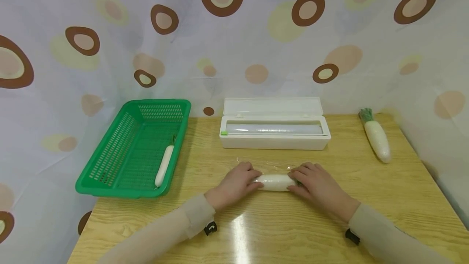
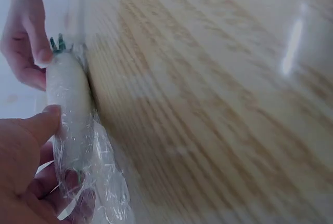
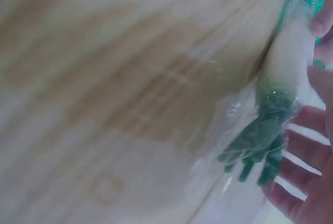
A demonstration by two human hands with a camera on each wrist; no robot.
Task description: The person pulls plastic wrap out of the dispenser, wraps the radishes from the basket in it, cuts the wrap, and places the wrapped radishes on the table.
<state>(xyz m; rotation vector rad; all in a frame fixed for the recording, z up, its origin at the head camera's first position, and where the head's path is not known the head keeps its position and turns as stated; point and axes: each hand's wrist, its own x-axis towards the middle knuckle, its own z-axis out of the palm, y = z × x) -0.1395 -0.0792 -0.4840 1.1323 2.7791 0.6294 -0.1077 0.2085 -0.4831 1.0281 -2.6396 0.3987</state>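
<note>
A white radish (image 1: 275, 183) lies crosswise on the table in front of the person, wrapped in clear cling film (image 2: 110, 182). My left hand (image 1: 237, 184) holds its left end, thumb on the near side and fingers curled round the far side. At the leafy end, my right hand (image 1: 316, 186) grips it between thumb and fingers. The green leaves (image 3: 255, 143) show under film in the right wrist view, close to the right fingers. Loose film bunches past the left end in the left wrist view, and a thin sheet spreads behind the radish.
Behind the hands stands a white cling film box (image 1: 275, 142), lid raised, with a film roll (image 1: 272, 129) inside. A green basket (image 1: 86, 188) at the left holds a slim white radish (image 1: 165, 166). Another white radish (image 1: 378, 139) with green leaves lies at the right, its surface shiny.
</note>
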